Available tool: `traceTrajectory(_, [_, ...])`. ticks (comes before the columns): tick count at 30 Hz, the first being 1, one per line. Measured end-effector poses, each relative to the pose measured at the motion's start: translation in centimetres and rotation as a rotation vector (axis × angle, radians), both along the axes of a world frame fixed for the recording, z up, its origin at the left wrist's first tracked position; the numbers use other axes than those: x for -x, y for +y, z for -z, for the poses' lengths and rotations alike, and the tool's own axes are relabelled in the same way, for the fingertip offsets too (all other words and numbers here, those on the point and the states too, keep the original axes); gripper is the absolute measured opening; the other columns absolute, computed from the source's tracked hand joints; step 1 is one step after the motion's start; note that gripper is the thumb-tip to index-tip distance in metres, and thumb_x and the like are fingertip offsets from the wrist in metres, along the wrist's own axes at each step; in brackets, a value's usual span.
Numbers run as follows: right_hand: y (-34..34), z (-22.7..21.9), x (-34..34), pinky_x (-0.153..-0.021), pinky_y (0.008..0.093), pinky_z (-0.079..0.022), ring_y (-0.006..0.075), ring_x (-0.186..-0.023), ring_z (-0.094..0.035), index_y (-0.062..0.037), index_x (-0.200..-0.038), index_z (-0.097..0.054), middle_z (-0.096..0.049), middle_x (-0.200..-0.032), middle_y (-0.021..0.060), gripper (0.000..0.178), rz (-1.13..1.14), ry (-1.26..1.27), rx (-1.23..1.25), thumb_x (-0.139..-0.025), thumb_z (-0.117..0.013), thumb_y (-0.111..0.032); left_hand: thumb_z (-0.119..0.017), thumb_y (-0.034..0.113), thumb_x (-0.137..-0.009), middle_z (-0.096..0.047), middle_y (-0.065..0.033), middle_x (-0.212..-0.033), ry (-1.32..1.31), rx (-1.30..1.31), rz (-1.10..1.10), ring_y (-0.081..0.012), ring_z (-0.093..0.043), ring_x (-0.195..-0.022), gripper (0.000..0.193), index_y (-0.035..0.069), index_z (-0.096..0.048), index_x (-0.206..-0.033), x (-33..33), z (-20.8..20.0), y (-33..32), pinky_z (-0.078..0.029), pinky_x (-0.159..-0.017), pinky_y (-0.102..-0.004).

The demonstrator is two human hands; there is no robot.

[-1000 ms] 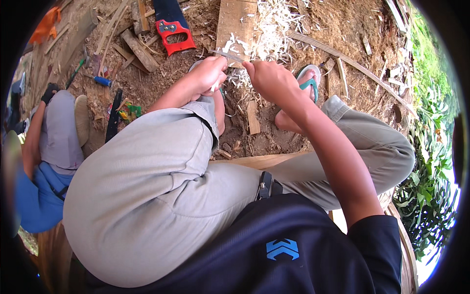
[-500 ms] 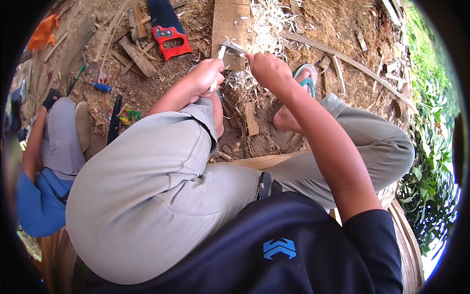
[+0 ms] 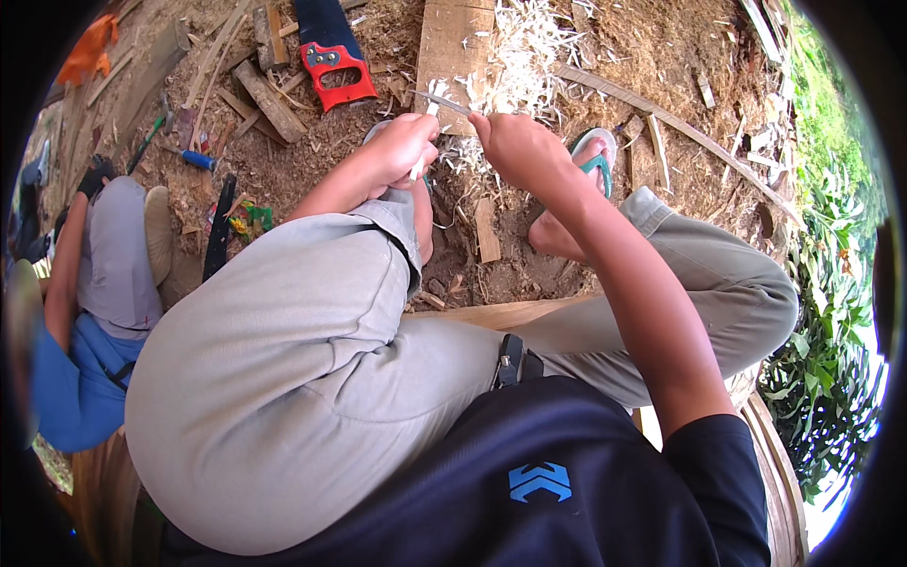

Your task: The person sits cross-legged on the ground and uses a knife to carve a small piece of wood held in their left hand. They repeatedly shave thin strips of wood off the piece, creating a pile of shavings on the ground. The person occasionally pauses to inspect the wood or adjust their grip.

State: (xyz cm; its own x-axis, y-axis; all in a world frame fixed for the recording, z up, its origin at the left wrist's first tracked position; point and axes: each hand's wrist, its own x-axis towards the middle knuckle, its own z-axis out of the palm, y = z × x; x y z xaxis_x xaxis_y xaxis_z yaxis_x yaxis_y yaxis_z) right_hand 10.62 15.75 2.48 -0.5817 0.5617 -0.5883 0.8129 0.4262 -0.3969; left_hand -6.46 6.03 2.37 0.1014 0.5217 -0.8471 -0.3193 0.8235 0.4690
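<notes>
My left hand is closed around a thin, pale wooden stick, whose ends show above and below the fist. In my right hand a knife is gripped, its handle hidden by the fingers. The blade points left and lies across or just over the stick's upper end; whether it touches the wood I cannot tell. Beyond both hands a flat wooden board lies on the ground, with a heap of pale wood shavings along its right side.
A handsaw with a red handle lies left of the board, near wood offcuts. A blue-handled tool and a black strip lie farther left. At the left edge sits another person in blue. A long wooden strip lies to the right.
The knife blade has shifted slightly and turned, now slanting up to the left past the stick. My right hand is a little lower and farther right. My left hand keeps hold of the stick.
</notes>
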Motion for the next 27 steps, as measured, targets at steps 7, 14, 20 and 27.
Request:
traceTrajectory(7, [-1.0,0.6,0.8,-0.063,0.0458,-0.056,0.0368,-0.070,-0.069,-0.0028,-0.077,-0.067,-0.067,-0.070,0.0210,0.057,-0.003,0.009,-0.120,-0.104,-0.036,-0.042,-0.037,0.024,-0.094,-0.039,0.0009,-0.052,0.033,0.011,0.013,-0.0086,-0.028,-0.037,0.020,0.010,-0.044,-0.081,-0.3,-0.5,0.2,-0.016,-0.034,-0.0278])
traceTrajectory(14, [-0.9,1.8,0.9,-0.061,0.0446,-0.056,0.0349,-0.070,-0.070,-0.0051,-0.077,-0.068,-0.069,-0.072,0.0187,0.055,0.012,0.048,-0.155,-0.103,-0.038,-0.044,-0.043,0.024,-0.093,-0.039,0.0014,-0.049,0.010,0.016,-0.013,-0.0073,-0.031,-0.034,0.016,0.010,-0.046,-0.086,-0.1,-0.3,0.1,-0.015,-0.030,-0.0252])
traceTrajectory(20, [-0.5,4.4,2.2,-0.059,0.0425,-0.057,0.0329,-0.068,-0.071,-0.0056,-0.076,-0.068,-0.069,-0.073,0.0182,0.055,0.007,0.068,-0.244,-0.102,-0.038,-0.044,-0.040,0.023,-0.092,-0.037,0.0016,-0.052,0.021,0.030,-0.013,-0.0083,-0.028,-0.036,0.014,0.011,-0.044,-0.086,-0.4,-0.7,0.7,-0.015,-0.033,-0.0271])
traceTrajectory(27, [2.0,5.4,0.7,-0.081,0.0504,-0.050,0.0448,-0.084,-0.064,0.0032,-0.084,-0.065,-0.066,-0.082,0.0279,0.061,-0.077,0.186,0.003,-0.104,-0.032,-0.043,-0.042,0.023,-0.091,-0.037,0.0019,-0.052,-0.018,0.042,-0.046,-0.0085,-0.029,-0.036,0.013,0.010,-0.045,-0.088,-0.1,-0.6,0.4,-0.015,-0.032,-0.0272])
